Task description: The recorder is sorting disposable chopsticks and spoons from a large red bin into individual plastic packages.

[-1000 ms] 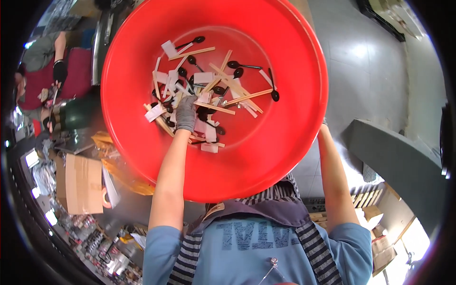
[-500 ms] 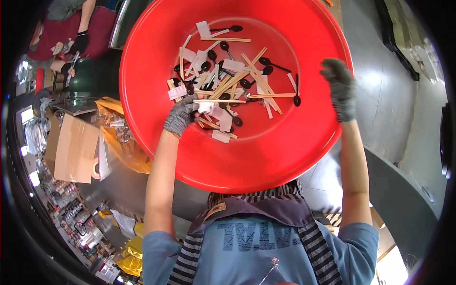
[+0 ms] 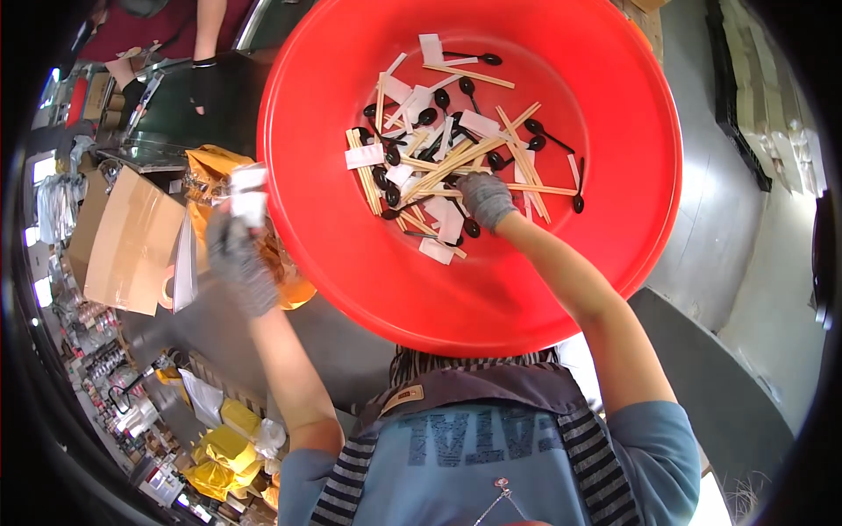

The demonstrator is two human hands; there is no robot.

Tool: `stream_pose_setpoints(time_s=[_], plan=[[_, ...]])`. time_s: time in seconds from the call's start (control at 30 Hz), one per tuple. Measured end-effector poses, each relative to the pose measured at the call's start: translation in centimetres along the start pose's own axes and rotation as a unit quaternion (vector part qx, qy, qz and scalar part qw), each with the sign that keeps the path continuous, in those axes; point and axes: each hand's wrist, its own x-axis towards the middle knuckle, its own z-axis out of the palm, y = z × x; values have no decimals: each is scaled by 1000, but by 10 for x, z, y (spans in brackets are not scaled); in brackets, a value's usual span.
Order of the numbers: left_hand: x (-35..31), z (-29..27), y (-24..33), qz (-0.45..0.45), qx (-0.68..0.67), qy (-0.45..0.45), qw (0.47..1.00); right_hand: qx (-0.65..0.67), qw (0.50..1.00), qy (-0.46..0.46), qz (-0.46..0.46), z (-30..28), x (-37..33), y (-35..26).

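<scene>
A big red tub (image 3: 614,237) holds a loose heap of wooden chopsticks (image 3: 456,167), black plastic spoons (image 3: 467,86) and white paper packets (image 3: 365,156). My right hand (image 3: 488,201), in a grey glove, reaches into the heap near its lower right. Its fingers are bent together among chopsticks and spoons, and what they pinch is hidden. Outside the tub's left rim, my gloved left hand (image 3: 239,259) is smeared by motion. White packets (image 3: 248,195) stick up from its closed fingers, above a yellow bag.
The yellow bag (image 3: 206,167) with clear-wrapped items lies left of the tub, beside an open cardboard box (image 3: 136,237). At the upper left, another person's dark-gloved hand (image 3: 203,88) is over a dark green surface. More yellow bags (image 3: 226,447) lie lower left.
My left hand has left the heap and swung left past the tub's rim with white packets. My right hand has come from the right rim down into the heap.
</scene>
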Motion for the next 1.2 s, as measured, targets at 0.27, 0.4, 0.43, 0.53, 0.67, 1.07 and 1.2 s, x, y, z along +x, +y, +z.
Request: stream_pose_setpoints(time_s=[0.27, 0.4, 0.43, 0.53, 0.67, 1.07, 1.2], plan=[[10, -108, -20, -30, 630, 105, 769, 28, 996, -82, 28, -10, -17, -11], [-13, -62, -35, 42, 601, 96, 792, 9, 997, 51, -54, -13, 16, -52], [-22, -47, -46, 70, 565, 74, 819, 54, 992, 52, -100, -12, 28, -75], [-39, 5, -58, 83, 541, -48, 836, -76, 965, 31, -250, 0, 53, -116], [-34, 13, -55, 20, 489, -104, 866, -87, 992, 26, -84, -2, 73, -86], [-32, 7, -57, 49, 431, -110, 894, 72, 968, -205, 125, 12, -73, -11], [-34, 10, -56, 54, 426, -108, 897, 162, 959, -213, -92, 71, -96, -39]])
